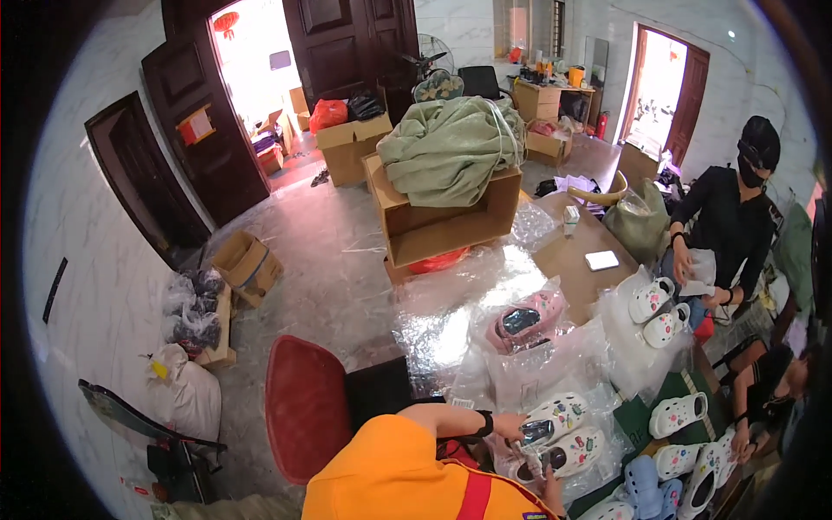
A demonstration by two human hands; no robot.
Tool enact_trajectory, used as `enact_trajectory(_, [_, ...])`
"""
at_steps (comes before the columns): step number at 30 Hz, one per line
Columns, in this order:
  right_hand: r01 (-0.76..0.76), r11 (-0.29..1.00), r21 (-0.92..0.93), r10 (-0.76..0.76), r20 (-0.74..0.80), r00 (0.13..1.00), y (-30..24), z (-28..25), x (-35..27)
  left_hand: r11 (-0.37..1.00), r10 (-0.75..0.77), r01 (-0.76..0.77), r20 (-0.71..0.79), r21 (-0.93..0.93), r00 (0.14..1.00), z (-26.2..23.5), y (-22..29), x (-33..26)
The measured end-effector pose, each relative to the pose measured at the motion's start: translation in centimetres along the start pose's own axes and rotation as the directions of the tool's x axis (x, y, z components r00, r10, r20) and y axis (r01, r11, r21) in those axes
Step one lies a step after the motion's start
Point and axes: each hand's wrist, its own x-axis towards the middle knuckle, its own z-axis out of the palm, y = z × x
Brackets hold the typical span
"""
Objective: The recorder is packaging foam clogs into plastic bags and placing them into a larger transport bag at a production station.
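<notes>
Two white clogs with colourful charms, the upper clog (565, 410) and the lower clog (582, 451), lie side by side on clear plastic wrapping in front of me. My left hand (510, 425), a black band at its wrist, is at the open heel end of the upper clog, its fingers bent downward and closed. What they hold, if anything, is too small to make out. Close to the lower clog's heel is my right hand (551, 490); its fingers are mostly hidden. A pink clog (527, 321) rests in plastic farther up the table.
White clogs (663, 310) on plastic, a blue clog (642, 485) and several others lie to the right. Two people (724, 217) work there. A red chair (303, 407) stands at left; beyond is a cardboard box (451, 234) under green cloth (451, 147).
</notes>
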Motion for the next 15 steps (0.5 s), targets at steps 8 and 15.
enact_trajectory(8, [0.045,0.992,-0.118,-0.062,-0.143,0.988,0.4,0.4,-1.3,0.895,0.399,-0.388,-0.005,0.218,0.917,-3.2,3.4,-5.0])
enact_trajectory(15, [-0.055,0.963,0.264,0.016,0.148,0.989,-0.9,2.6,-3.3,0.794,0.099,-0.016,0.103,-0.607,0.99,3.3,-4.2,1.0])
